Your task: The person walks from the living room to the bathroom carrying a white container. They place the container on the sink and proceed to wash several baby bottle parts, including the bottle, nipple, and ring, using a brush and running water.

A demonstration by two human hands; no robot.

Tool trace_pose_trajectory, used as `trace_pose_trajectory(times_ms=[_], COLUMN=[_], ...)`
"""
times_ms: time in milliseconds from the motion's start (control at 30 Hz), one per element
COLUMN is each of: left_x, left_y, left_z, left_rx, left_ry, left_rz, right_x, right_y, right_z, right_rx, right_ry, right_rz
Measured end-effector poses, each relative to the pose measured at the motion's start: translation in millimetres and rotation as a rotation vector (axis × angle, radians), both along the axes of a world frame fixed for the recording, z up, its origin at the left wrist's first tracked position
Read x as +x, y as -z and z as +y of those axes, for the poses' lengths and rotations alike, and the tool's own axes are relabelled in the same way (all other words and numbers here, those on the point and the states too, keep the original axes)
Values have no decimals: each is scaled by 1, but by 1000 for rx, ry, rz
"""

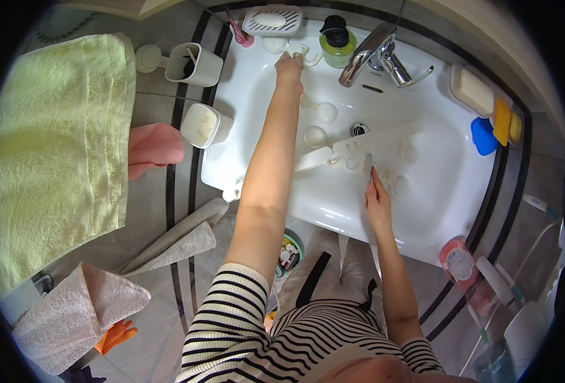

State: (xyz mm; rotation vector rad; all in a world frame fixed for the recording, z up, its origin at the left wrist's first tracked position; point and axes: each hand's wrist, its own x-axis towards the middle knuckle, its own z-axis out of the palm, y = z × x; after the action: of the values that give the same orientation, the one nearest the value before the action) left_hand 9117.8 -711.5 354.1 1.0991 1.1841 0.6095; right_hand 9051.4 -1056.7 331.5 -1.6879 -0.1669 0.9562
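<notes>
My left hand [289,71] reaches to the back left of the white sink [431,206], its fingers curled on a white plastic hook piece [299,48]. A pale round disc lies beside that piece. In my right hand [378,203] is a small white brush [368,165], bristles facing left, held over the front middle of the basin. Around it lie wet white plastic parts: a long slotted bar [359,143], a shorter bar [315,159], a round cap [326,112] and a ring-shaped piece [315,137]. Several translucent round pieces [399,185] lie to its right.
A chrome faucet [366,57] and a green pump bottle [338,45] stand at the back, beside a soap dish [272,21]. White cups [205,125] are at the left. A blue soap box [483,136] and a pink bottle [458,262] edge the right. Towels [66,158] hang left.
</notes>
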Motion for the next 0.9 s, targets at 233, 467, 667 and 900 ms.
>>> trace_pose_trajectory(times_ms=[233, 467, 667, 900], left_x=[-34, -57, -38, -63], left_y=[34, 58, 90, 92], left_z=[-8, -64, -68, -44], left_rx=[359, 1500, 1180, 765], left_ry=[111, 1132, 1226, 1072], left_rz=[233, 1045, 1160, 1004], right_x=[4, 12, 12, 15], right_y=[-13, -12, -19, -20], right_z=[-2, -12, -15, -21], right_rx=[-79, -50, 34, 25], right_ry=[12, 101, 179, 180], right_rz=[10, 44, 110, 130])
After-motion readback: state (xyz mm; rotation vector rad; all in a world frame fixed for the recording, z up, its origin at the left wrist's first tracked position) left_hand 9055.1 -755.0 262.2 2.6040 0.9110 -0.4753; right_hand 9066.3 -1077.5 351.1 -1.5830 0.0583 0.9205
